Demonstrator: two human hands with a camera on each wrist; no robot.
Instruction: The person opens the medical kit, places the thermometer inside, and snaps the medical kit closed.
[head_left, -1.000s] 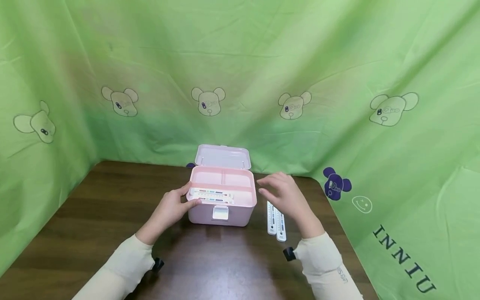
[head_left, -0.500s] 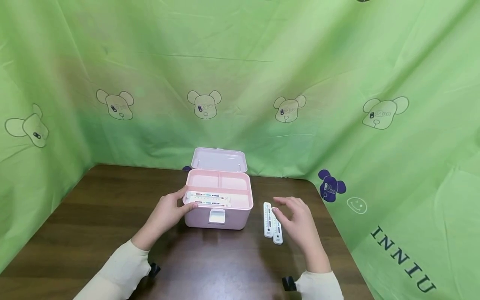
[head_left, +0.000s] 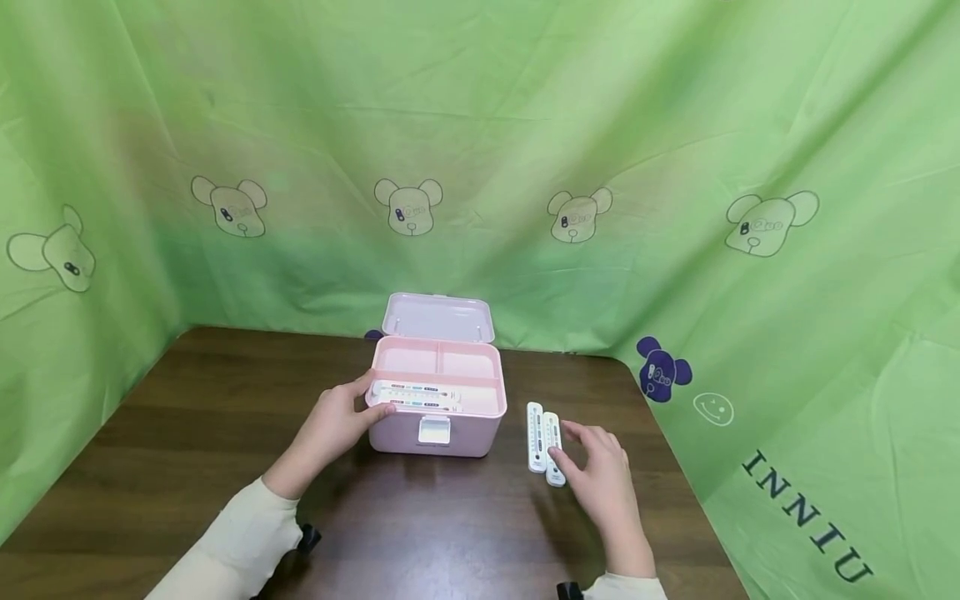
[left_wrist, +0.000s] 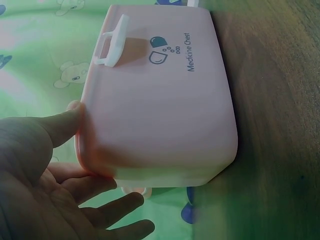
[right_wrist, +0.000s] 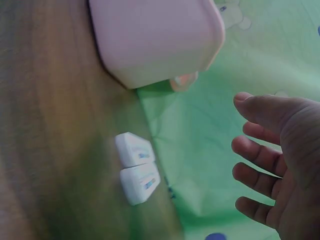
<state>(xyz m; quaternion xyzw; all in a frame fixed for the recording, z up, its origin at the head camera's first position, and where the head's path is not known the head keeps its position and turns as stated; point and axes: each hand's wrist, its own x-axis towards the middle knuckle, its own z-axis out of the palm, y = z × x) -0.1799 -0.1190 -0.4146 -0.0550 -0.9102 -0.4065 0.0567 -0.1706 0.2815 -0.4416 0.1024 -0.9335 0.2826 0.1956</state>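
Note:
A pink medicine chest [head_left: 435, 433] stands with its lid [head_left: 438, 318] tipped back. My left hand [head_left: 339, 425] grips its front left corner, thumb at the front rim and fingers at the side; the left wrist view shows the other fingers spread. Two white thermometers [head_left: 417, 397] lie in the chest's front compartment. To the chest's right, a left thermometer [head_left: 536, 437] and a right thermometer [head_left: 553, 433] lie side by side on the table. My right hand [head_left: 602, 473] hovers over the right one, thumb and fingers apart; in the right wrist view it holds nothing.
The brown wooden table [head_left: 247, 400] carries the chest and the thermometers. A green curtain [head_left: 480, 125] with bear-head prints hangs behind the table and along its sides. The chest's rear tray has a divider [head_left: 438, 360].
My right hand has come from beside the chest's right rim down and toward me, to the right thermometer on the table. The left hand keeps its grip on the chest. The view has shifted slightly.

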